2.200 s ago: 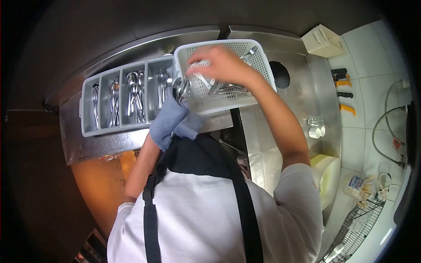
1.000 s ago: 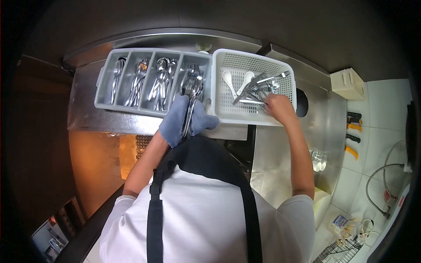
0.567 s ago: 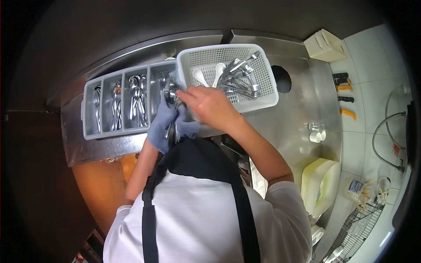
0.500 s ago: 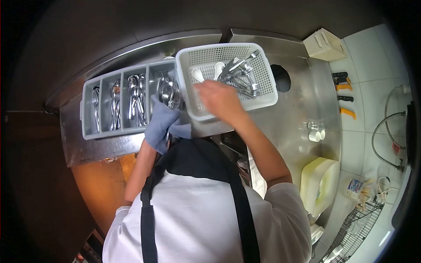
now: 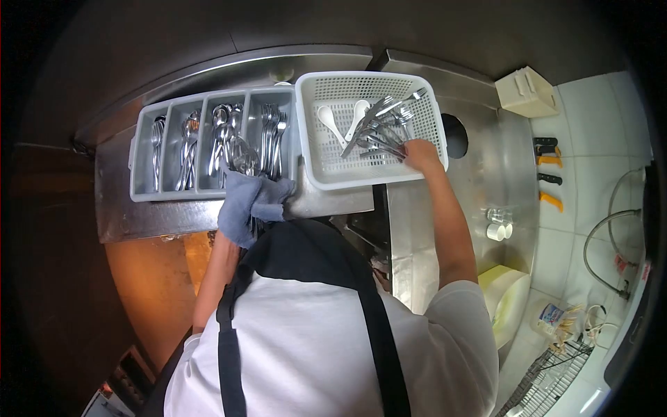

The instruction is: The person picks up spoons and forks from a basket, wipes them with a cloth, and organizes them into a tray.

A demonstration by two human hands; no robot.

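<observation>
A blue-grey cloth (image 5: 240,201) covers most of my left hand (image 5: 235,235), which is closed around a bundle of spoons (image 5: 244,158). The spoon heads stick out above the cloth, over the front of the grey cutlery tray (image 5: 165,196). My right hand (image 5: 424,156) reaches into the white perforated basket (image 5: 316,182) at its front right side. Its fingers close on forks (image 5: 390,144) at the edge of a loose pile, and the fingertips are partly hidden. Two white spoons (image 5: 330,119) lie left of the pile in the basket.
The tray's compartments hold sorted spoons and forks (image 5: 272,139). A round black object (image 5: 455,135) sits right of the basket. White cups (image 5: 495,231) stand farther right on the steel counter (image 5: 417,222). Knives (image 5: 549,178) hang on the tiled wall, below a beige box (image 5: 524,92).
My right hand has moved right, from above the basket's left part to the forks at its right side. My left hand, with the cloth and spoons, has shifted slightly left.
</observation>
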